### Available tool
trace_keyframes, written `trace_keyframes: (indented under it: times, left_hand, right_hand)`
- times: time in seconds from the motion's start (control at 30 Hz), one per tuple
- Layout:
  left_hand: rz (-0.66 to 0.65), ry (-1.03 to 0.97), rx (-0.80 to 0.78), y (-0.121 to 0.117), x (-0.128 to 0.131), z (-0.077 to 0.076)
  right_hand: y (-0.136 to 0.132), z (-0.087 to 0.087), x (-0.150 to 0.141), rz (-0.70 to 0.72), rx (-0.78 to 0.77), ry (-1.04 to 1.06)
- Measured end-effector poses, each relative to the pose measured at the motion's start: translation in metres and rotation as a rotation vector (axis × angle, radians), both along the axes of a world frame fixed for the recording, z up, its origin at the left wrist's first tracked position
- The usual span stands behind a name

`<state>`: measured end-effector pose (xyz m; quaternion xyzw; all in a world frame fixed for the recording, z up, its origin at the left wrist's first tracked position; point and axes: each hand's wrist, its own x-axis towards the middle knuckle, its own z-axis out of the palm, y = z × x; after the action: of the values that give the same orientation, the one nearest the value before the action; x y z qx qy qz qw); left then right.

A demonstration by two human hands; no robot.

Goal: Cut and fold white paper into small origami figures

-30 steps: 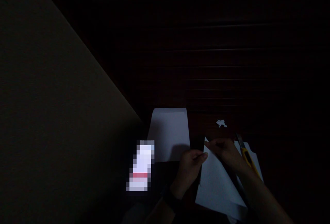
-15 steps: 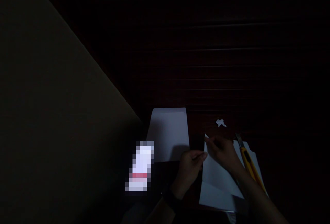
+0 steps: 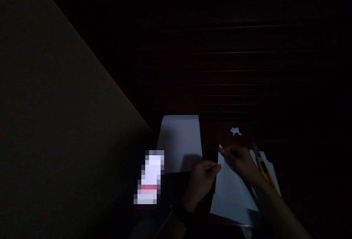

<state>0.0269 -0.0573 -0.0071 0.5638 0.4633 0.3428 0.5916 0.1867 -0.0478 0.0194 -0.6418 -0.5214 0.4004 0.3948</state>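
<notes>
Low in the dim head view, a white sheet of paper [image 3: 233, 187] lies between my hands, its pointed upper corner raised. My left hand [image 3: 202, 180] pinches the sheet's left edge between thumb and fingertips; a dark band circles that wrist. Higher up, my right hand [image 3: 242, 160] grips the paper close to its top corner. Just right of my right forearm rests a yellow utility knife [image 3: 264, 171], its blade pointing away from me. Beneath the knife lies more white paper [image 3: 273, 169].
Another white sheet [image 3: 181, 140] lies at the back left, with a bright, pixelated screen [image 3: 150, 178] in front of it. Small white paper scraps [image 3: 235, 131] sit beyond my right hand. A pale wall [image 3: 68, 121] slopes along the left, and dark slats stand behind.
The sheet's lower end has shifted slightly left and looks flatter, with the crease across it less visible. My right hand has moved a little right and down; my left hand holds nearly the same spot.
</notes>
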Motion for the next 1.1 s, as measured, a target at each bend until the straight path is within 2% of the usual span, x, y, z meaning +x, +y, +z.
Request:
trace_keyframes:
  times: [0.1,0.3,0.5,0.63,0.77,0.87,1.0,1.1]
  left_hand:
    - [-0.01,0.034,0.046,-0.001,0.0,0.001]
    - [-0.043,0.091,0.095,-0.007,0.0,0.003]
    - [-0.047,0.095,0.122,-0.007,0.0,0.006]
    - [-0.035,0.118,0.132,-0.006,0.0,0.006]
    - [0.027,0.12,0.125,-0.003,-0.002,0.002]
    - [0.045,0.087,0.062,0.0,-0.004,-0.003]
    - [0.006,-0.013,-0.121,0.002,-0.005,-0.007]
    - [0.024,-0.104,-0.227,0.002,-0.006,-0.008]
  right_hand:
    - [0.001,0.002,0.003,0.023,-0.041,0.102]
    - [-0.001,0.001,0.009,-0.042,-0.091,0.159]
    - [-0.001,-0.006,0.013,-0.058,-0.045,0.333]
    - [-0.001,-0.006,0.009,-0.087,-0.045,0.274]
    - [-0.003,-0.003,0.004,0.001,-0.071,0.145]
    - [-0.003,-0.002,0.002,0.035,-0.108,0.109]
    - [-0.003,-0.003,0.001,0.035,-0.14,0.121]
    - [-0.004,-0.003,0.002,0.066,-0.15,0.14]
